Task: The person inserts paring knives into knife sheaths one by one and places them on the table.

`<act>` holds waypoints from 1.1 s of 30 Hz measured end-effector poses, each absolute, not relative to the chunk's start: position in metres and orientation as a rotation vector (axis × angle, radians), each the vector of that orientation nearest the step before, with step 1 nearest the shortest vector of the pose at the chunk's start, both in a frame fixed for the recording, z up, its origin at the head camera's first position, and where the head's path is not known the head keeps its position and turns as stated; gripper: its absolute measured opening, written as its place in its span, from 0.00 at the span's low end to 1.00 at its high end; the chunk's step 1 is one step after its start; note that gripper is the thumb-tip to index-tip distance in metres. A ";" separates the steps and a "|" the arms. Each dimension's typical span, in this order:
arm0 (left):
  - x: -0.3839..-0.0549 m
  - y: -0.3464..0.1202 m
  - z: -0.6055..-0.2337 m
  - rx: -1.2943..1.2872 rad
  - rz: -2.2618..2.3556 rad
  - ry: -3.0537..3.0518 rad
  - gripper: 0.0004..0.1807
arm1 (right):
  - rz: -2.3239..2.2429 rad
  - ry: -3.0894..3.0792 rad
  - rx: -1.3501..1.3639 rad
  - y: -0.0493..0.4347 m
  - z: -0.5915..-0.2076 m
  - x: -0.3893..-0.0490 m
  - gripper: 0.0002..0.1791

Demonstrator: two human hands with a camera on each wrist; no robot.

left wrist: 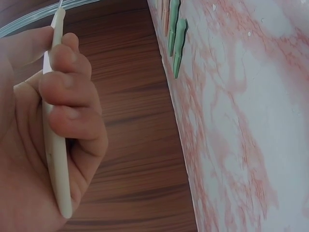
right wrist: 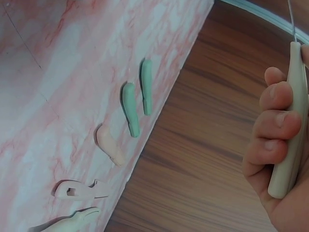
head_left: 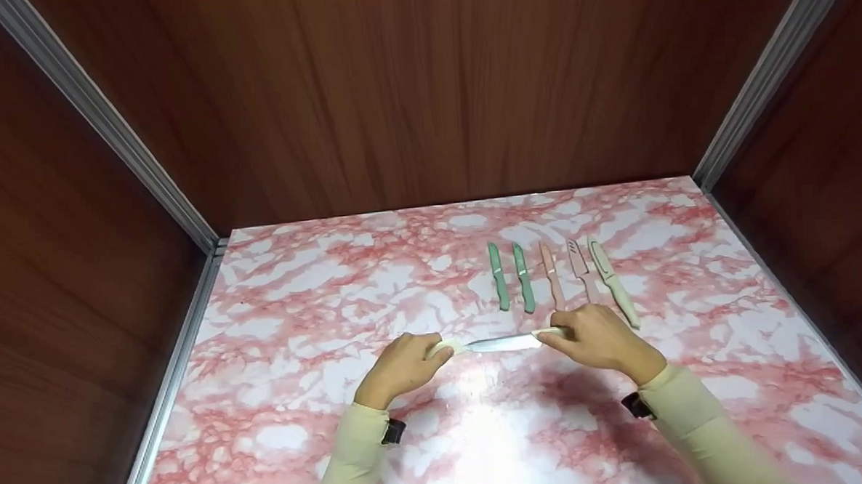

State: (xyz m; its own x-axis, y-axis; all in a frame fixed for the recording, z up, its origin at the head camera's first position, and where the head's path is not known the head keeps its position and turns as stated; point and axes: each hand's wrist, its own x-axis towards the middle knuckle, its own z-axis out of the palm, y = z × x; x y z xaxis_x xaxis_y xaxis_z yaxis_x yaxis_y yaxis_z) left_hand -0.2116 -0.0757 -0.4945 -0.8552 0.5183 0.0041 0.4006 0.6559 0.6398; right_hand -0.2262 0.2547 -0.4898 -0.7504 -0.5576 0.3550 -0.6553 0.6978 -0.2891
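Observation:
A knife with a bare metal blade [head_left: 504, 343] is held level between both hands, low over the table. My left hand [head_left: 404, 367] grips a cream piece [left wrist: 58, 159] at the blade's left end, its fingers curled round it. On the right, a cream piece [right wrist: 289, 130] lies in the curled fingers of my right hand [head_left: 599, 340]. The blade narrows toward the left hand. Which cream piece is the handle and which the sheath, I cannot tell. Beyond the right hand lies a cream knife [head_left: 613, 281] with its blade covered.
Several knives lie in a row behind the hands: a green one [head_left: 499, 275], another green one [head_left: 523, 278], a peach one [head_left: 551, 274] and a pale pink one [head_left: 577, 261]. They rest on a pink marbled table [head_left: 297, 335]. Brown wood panels [head_left: 395, 91] enclose its back and sides.

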 end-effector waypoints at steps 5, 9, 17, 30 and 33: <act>-0.211 -0.074 -0.494 0.774 0.983 2.696 0.20 | 0.569 -2.626 1.015 0.253 -0.490 -0.228 0.22; -0.211 -0.072 -0.493 0.779 0.969 2.709 0.20 | 0.556 -2.630 1.039 0.252 -0.488 -0.228 0.21; -0.212 -0.071 -0.494 0.772 0.937 2.710 0.19 | 0.539 -2.589 1.072 0.250 -0.490 -0.229 0.18; -0.211 -0.068 -0.495 0.858 0.991 2.633 0.15 | 0.541 -2.589 1.094 0.247 -0.488 -0.229 0.16; -0.211 -0.068 -0.495 0.864 0.993 2.625 0.15 | 0.544 -2.581 1.099 0.247 -0.488 -0.229 0.17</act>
State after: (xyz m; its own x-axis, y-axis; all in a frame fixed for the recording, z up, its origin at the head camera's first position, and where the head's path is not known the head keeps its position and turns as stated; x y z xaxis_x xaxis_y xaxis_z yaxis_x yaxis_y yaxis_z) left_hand -0.2112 -0.0676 -0.4954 -0.8078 0.5892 0.0149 0.4516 0.6025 0.6580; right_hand -0.2292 0.2467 -0.4884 -0.6698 -0.6276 0.3969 -0.7344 0.6389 -0.2292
